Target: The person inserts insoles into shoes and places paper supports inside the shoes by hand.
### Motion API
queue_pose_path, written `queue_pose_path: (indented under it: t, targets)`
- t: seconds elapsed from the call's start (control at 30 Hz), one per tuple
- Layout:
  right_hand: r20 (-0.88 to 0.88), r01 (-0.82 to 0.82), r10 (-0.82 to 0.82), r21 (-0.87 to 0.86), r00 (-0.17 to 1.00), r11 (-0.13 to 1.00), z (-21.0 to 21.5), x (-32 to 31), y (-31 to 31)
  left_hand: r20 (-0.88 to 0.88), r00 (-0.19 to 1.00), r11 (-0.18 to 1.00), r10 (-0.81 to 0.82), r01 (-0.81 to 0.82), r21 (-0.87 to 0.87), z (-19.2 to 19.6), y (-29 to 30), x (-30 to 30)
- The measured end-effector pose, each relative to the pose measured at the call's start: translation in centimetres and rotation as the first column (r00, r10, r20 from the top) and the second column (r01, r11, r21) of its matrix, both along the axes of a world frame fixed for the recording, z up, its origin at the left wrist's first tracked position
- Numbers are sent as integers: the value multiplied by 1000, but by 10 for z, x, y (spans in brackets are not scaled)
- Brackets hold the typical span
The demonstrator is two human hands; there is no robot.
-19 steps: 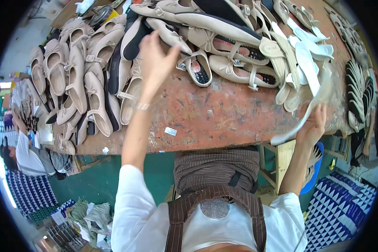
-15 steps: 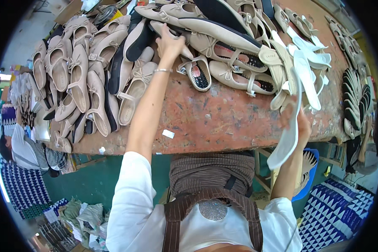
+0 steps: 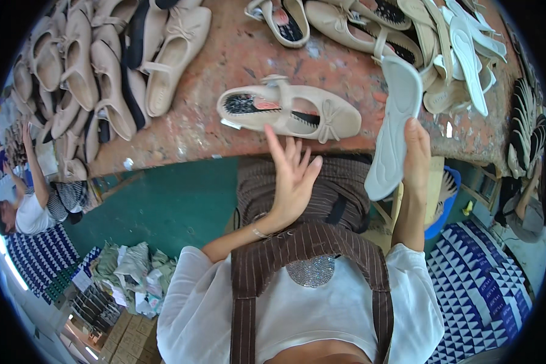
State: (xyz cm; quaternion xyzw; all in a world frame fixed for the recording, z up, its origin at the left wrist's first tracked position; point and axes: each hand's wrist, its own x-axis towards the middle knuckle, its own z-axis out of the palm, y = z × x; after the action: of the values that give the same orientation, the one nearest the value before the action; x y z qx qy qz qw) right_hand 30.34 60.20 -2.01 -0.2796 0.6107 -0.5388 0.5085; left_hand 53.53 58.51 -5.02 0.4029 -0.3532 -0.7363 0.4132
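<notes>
A beige strap flat [image 3: 343,119] with a bow on its toe lies near the table's front edge, toe to the right. Its opening shows a black inner sole with a reddish patch. Just below its side is my left hand [image 3: 294,179], fingers spread and holding nothing; a fingertip reaches the shoe's edge, though contact is hard to tell. My right hand [image 3: 416,151] grips a white contoured insole [image 3: 394,112] by its edge, raised upright beside the shoe's toe.
Finished-looking beige flats [image 3: 179,57] crowd the table's left side. More flats [image 3: 288,21] lie at the back. Loose white insoles [image 3: 467,64] and beige insoles [image 3: 440,100] are heaped at the right. Beneath the table's right edge stands a blue bin [image 3: 449,206]. Other people work at both sides.
My left hand has come back from the shoe pile and opened; a flat now lies before it. My right hand still holds the insole, now steadier. The whole view has shifted toward the near edge.
</notes>
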Motion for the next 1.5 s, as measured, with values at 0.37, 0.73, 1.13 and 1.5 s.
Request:
queue_pose_path:
  t: [0.37, 0.73, 1.13, 1.5]
  targets:
    - [-975, -478, 45, -67, 220, 876, -22, 73, -30, 685, 701, 958, 199, 7, -286, -23, -93, 90]
    - [-830, -552, 136, -227, 540, 802, -46, 122, -92, 630, 744, 935, 224, 18, -354, -40, -112, 95]
    - [-924, -671, 178, -103, 337, 734, -53, 139, -106, 549, 797, 963, 251, -151, -221, -47, -121, 92]
    - [-936, -800, 350, 233, -31, 553, -30, 139, -103, 736, 612, 939, 289, -32, -342, -39, -133, 91]
